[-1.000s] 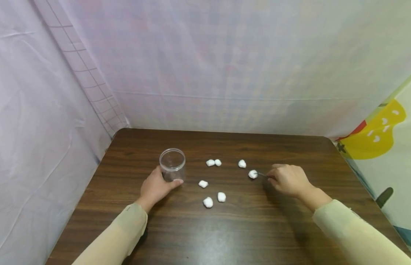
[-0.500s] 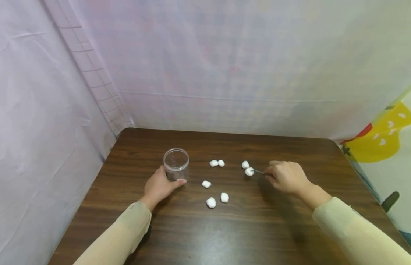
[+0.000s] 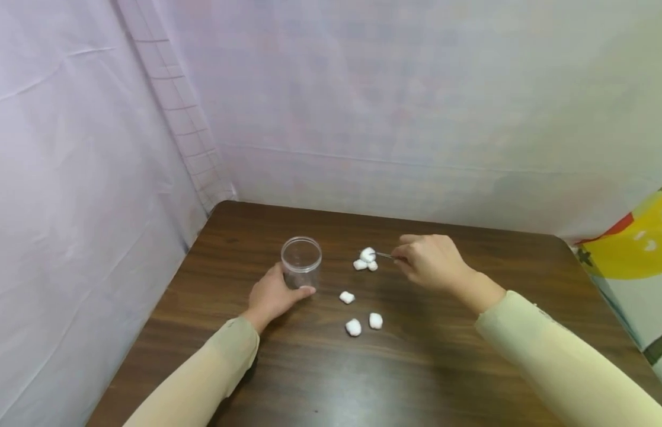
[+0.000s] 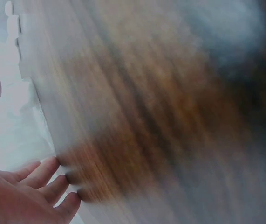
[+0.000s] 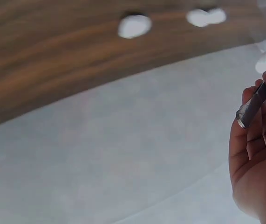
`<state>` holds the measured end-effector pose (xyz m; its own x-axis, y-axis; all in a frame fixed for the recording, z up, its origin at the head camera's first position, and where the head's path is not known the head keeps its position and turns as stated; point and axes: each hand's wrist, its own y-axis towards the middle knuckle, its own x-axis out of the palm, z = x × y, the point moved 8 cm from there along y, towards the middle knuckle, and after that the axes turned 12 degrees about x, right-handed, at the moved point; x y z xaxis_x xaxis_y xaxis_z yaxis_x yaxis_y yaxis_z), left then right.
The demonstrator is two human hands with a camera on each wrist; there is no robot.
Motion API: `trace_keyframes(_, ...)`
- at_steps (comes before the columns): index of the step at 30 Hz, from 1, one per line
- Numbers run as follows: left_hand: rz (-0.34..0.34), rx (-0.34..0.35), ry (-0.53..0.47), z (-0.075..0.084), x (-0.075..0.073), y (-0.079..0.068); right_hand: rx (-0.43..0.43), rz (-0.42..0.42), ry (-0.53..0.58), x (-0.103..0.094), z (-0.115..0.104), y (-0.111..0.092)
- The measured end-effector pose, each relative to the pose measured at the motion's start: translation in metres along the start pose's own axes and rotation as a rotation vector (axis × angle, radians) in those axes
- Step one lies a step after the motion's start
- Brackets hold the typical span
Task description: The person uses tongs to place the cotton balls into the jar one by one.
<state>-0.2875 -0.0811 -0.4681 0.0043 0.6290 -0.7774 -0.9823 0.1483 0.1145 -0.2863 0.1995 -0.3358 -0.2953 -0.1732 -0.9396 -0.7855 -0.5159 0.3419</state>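
Observation:
My left hand (image 3: 274,295) holds a clear, open-topped plastic jar (image 3: 301,274) upright on the wooden table, thumb in front. The left wrist view shows its fingers (image 4: 49,175) spread apart; the jar is hard to make out there. My right hand (image 3: 429,261) pinches metal tweezers (image 5: 253,106) between thumb and fingers. At their tips is a white cotton ball (image 5: 265,61), to the right of the jar. In the head view it overlaps a pair of cotton balls (image 3: 360,265). Another single ball (image 5: 135,26) appears in the right wrist view and is hidden behind my hand in the head view.
Nearer the front of the brown table (image 3: 309,367) lie three more cotton balls: one (image 3: 347,298) beside the jar and two (image 3: 354,327) closer to me. Pale cloth sheets (image 3: 389,118) hang behind the table and along its left side.
My right hand has carried the cotton ball in the tweezers leftward, past the single ball to the pair near the jar. The left hand keeps its hold on the jar; the head view has shifted slightly.

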Motion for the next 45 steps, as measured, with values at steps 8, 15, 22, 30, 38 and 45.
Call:
trace_keyframes(8, -0.004, 0.013, -0.004, 0.008, 0.005, 0.003, -0.037, 0.018, 0.032, -0.008, -0.036, 0.036)
trace_keyframes(15, -0.01, 0.015, -0.014, 0.011, 0.008, 0.004, -0.077, 0.019, 0.038, -0.006, -0.062, 0.054)
trace_keyframes(22, -0.006, 0.011, -0.005, 0.011, 0.009, 0.005, -0.107, 0.002, 0.018, 0.003, -0.074, 0.06)
trace_keyframes(30, -0.01, 0.018, -0.006, 0.011, 0.01, 0.004, -0.11, -0.022, 0.011, 0.01, -0.077, 0.058)
trace_keyframes(38, -0.014, 0.015, -0.007, 0.013, 0.009, 0.003, -0.111, -0.035, 0.009, 0.01, -0.077, 0.057)
trace_keyframes(45, -0.013, 0.012, -0.017, 0.013, 0.009, 0.002, -0.109, -0.037, 0.012, 0.011, -0.075, 0.056)
